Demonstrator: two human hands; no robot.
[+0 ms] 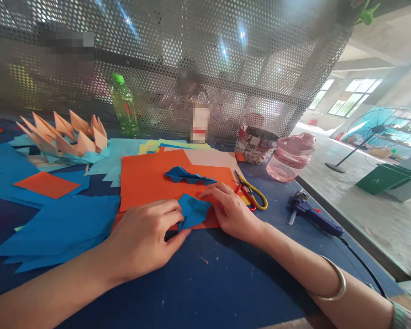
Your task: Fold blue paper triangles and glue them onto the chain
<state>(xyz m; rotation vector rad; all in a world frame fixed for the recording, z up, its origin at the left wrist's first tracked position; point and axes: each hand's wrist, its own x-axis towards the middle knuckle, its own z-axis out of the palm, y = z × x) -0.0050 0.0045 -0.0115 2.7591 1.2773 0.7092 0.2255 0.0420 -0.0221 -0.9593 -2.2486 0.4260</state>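
Holding the blue paper: the left hand has thumb and fingers closed on its left side, likely so it won't slip.
Right hand: its fingers touch the right side, maybe to keep it steady; I can't tell if they pinch, because the thumb is hidden.
Orange sheets: they lie under the blue paper, perhaps like a smooth mat.
Blue folded strip: it rests on the orange sheets, just past the blue paper, seemingly out of the way.
Blue sheets: they're piled left, probably for easy reach.
Scissors: near the right hand, handy.
Glue gun: farther right on the worktop, away from the paper.
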